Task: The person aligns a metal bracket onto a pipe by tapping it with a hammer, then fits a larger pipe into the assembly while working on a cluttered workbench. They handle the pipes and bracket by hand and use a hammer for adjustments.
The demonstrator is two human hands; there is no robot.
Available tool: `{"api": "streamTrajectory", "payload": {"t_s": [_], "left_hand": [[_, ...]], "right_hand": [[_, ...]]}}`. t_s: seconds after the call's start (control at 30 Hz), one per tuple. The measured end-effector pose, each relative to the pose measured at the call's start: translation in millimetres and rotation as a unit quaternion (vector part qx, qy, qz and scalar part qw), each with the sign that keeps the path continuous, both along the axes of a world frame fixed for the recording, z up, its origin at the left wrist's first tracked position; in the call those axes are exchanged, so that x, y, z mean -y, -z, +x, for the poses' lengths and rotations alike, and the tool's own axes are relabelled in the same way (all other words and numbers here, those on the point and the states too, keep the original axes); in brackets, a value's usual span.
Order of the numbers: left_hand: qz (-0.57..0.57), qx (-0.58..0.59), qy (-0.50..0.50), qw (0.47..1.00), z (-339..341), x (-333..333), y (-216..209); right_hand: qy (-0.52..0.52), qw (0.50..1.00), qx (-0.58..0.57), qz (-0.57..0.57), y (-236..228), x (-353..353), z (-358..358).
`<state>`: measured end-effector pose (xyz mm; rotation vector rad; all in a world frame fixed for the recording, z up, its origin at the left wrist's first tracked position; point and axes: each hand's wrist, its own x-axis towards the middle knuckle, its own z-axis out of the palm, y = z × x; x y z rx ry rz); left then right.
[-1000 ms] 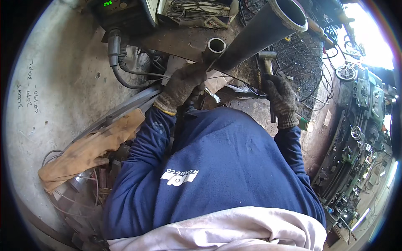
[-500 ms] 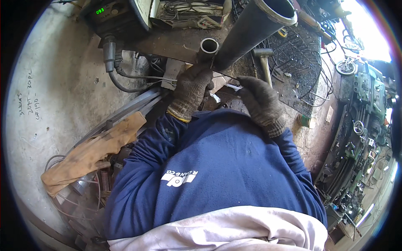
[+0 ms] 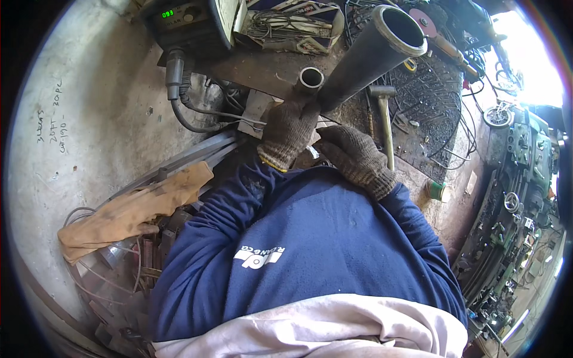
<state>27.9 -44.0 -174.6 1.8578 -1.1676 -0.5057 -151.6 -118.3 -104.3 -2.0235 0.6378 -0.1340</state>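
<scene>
Short pipe [image 3: 307, 89] points mouth up, axis seemingly upright.

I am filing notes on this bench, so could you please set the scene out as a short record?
Left hand: gloved, up against the short pipe; grip hidden
Right hand: gloved, fingers curled, close to the left hand; anything held is hidden
Large pipe: dark, leaning, open end up, right of the short pipe
Hammer: right of the large pipe, handle toward the person
Box: open, holding thin rods or wire
Machine: dark, green lit display, upper left
</scene>
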Motion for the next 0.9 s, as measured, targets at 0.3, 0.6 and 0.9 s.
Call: {"api": "streamTrajectory", "payload": {"t_s": [0.3, 0.6, 0.9], "left_hand": [[0.017, -0.441, -0.091, 0.893, -4, 12, 1], [0.0, -0.462, -0.082, 0.883, -9, 7, -2], [-0.024, -0.278, 0.125, 0.952, 20, -29, 9]], "right_hand": [[-0.014, 0.977, -0.085, 0.195, 20, 11, 8], [-0.057, 0.979, -0.042, 0.189, 47, -1, 5], [0.015, 0.924, -0.063, 0.378, 61, -16, 19]]}}
